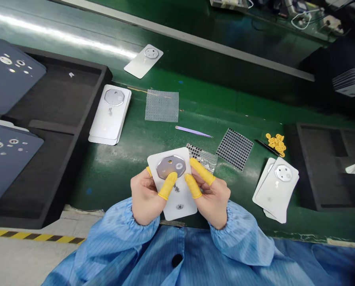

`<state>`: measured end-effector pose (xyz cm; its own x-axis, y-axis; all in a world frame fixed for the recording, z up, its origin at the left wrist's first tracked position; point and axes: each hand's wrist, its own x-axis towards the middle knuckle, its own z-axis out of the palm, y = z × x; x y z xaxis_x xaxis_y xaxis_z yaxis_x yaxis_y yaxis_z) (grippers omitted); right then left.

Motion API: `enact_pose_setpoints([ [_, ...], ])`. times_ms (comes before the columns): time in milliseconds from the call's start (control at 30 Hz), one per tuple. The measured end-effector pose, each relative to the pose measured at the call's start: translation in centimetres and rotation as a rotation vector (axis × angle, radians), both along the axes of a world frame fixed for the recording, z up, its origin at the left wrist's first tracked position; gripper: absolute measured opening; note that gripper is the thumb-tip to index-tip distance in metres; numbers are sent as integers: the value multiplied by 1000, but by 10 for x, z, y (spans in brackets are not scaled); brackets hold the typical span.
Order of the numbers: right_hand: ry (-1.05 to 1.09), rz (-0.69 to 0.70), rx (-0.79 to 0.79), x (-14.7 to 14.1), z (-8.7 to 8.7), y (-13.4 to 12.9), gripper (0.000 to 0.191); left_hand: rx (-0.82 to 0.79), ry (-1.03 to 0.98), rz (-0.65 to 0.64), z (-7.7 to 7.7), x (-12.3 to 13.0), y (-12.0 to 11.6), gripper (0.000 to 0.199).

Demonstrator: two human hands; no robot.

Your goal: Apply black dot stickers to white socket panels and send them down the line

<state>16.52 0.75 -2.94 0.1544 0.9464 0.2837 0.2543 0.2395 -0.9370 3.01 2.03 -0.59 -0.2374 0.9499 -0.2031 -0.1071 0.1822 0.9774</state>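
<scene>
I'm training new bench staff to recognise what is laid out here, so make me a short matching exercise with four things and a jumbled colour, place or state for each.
Things
1. Large-lens panel
2. Slim pointed tool
3. Heap of finger cots
4. Frosted square sheet

Matches
A. Purple
B. Just right of the left-hand stack of white panels
C. In the left hand, with the right hand at its edge
D. Yellow

Pairs: 1-C, 2-A, 3-D, 4-B
</scene>
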Motion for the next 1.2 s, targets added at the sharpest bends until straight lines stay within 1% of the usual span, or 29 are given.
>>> enact_pose_setpoints([
  [33,6,4,-6,-1,-1,0,34,-13,15,15,-1,1,1,21],
  [67,16,5,-15,-2,-1,1,34,-36,10,2,-3,1,3,22],
  [167,42,23,-49,-1,-1,4,33,-128,-120,-169,-10,-5,8,25],
  [200,38,46,-57,1,-1,5,33,-136,-169,-209,-12,-9,10,26],
  [233,15,75,-53,4,-2,6,35,-124,-204,-211,-14,-15,12,31],
  [267,-36,107,-35,9,-4,6,38,-95,-223,-169,-15,-22,14,40],
  [333,-214,162,20,20,-14,7,47,4,-216,-2,-15,-39,17,69],
  [367,-327,186,48,26,-21,7,51,46,-201,76,-14,-48,18,80],
  [400,-438,206,72,32,-29,7,52,64,-184,128,-14,-57,20,86],
  [433,-535,225,87,36,-38,7,49,58,-164,151,-15,-65,21,87],
  [467,-600,244,93,39,-46,6,43,35,-144,149,-16,-71,21,84],
  [533,-629,268,116,42,-57,5,31,-45,-119,93,-23,-80,20,77],
  [600,-561,265,140,42,-58,4,29,-103,-84,-3,-30,-81,18,77],
  [633,-515,254,149,42,-55,5,30,-112,-39,-56,-33,-78,16,74],
  [667,-473,238,156,42,-50,5,30,-111,19,-127,-35,-74,14,65],
  [733,-439,232,166,43,-37,7,32,-87,118,-299,-37,-62,10,38],
  [767,-452,249,174,45,-31,8,33,-74,136,-379,-37,-55,8,27],
  [833,-525,311,189,48,-23,11,34,-56,105,-497,-35,-39,5,23],
  [867,-566,348,193,50,-22,12,34,-51,84,-516,-34,-32,4,25],
  [967,-641,421,193,52,-22,15,33,-66,74,-497,-36,-18,2,24],
  [1100,-679,348,260,45,-18,13,31,-118,68,-448,-39,-13,2,21],
  [1133,-695,347,290,42,-15,12,27,-123,58,-451,-39,-14,1,21],
  [1200,-746,388,354,37,-10,12,22,-132,38,-471,-38,-14,1,21],
])
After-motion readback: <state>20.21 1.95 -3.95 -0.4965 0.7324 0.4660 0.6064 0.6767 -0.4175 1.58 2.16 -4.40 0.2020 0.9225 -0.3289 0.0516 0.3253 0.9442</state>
